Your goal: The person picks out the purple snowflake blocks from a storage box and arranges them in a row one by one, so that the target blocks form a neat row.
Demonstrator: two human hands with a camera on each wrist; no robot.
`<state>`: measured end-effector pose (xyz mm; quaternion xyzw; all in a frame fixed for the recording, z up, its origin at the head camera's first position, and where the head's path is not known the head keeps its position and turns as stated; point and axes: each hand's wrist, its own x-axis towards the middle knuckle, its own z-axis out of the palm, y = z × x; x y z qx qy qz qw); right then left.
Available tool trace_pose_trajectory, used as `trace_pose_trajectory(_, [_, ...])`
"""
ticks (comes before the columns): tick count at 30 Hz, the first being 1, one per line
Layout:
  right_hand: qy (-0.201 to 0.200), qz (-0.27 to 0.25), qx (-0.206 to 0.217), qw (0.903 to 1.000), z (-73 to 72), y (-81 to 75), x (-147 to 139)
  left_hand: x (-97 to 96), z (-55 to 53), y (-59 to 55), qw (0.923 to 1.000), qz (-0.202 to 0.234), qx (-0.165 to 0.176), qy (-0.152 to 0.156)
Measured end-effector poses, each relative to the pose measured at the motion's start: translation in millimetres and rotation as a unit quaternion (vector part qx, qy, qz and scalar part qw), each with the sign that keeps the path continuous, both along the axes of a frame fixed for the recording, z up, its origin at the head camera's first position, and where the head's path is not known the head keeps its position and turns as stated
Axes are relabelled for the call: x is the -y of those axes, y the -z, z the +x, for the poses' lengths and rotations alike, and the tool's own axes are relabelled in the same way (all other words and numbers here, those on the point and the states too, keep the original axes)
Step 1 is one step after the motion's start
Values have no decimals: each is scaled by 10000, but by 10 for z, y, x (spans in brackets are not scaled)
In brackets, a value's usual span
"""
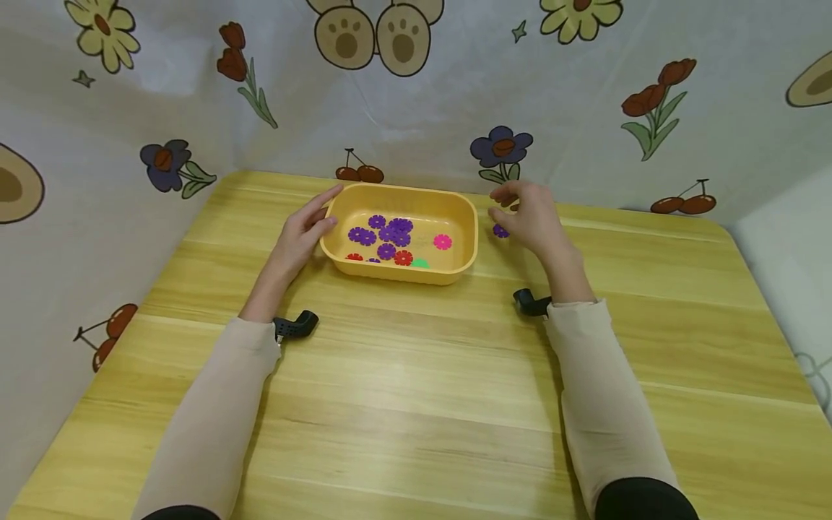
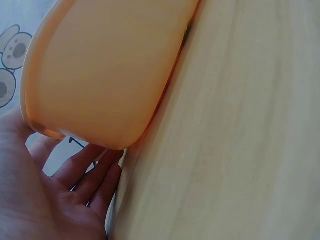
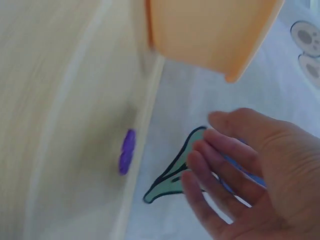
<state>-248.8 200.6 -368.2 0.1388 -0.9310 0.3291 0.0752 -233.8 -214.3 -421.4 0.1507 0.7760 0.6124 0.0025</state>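
A yellow plastic basket [image 1: 406, 272] sits toward the table's far edge, with several purple flower-shaped discs [image 1: 386, 235], a pink one [image 1: 443, 242], red ones and a green one inside. My left hand [image 1: 302, 232] holds the basket's left end, thumb at the rim and the other fingers along the outer wall. To the right of the basket, my right hand [image 1: 533, 217] hovers with loosely bent fingers and nothing between them. Below its fingertips a single purple disc [image 1: 500, 231] lies on the table; the right wrist view shows this purple disc [image 3: 127, 152] apart from the fingers.
The wooden table [image 1: 403, 404] reaches back to a hanging cloth [image 1: 416, 115] printed with flowers, cherries and paws. A dark wrist device [image 1: 297, 325] juts from the left cuff, and another wrist device [image 1: 531, 302] from the right cuff.
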Motion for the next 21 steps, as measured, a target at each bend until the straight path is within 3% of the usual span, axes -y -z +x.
trace_pose_trajectory(5, [31, -16, -530, 9986, 63, -103, 180, -7, -6, -7, 10000, 47, 67, 38])
trace_pose_trajectory(10, [-383, 106, -727, 9966, 136, -185, 441, -2, -4, -6, 10000, -50, 84, 1])
trace_pose_trajectory(21, [-1142, 465, -16, 9924, 128, -199, 1037, -23, 21, -21, 9998, -178, 64, -86])
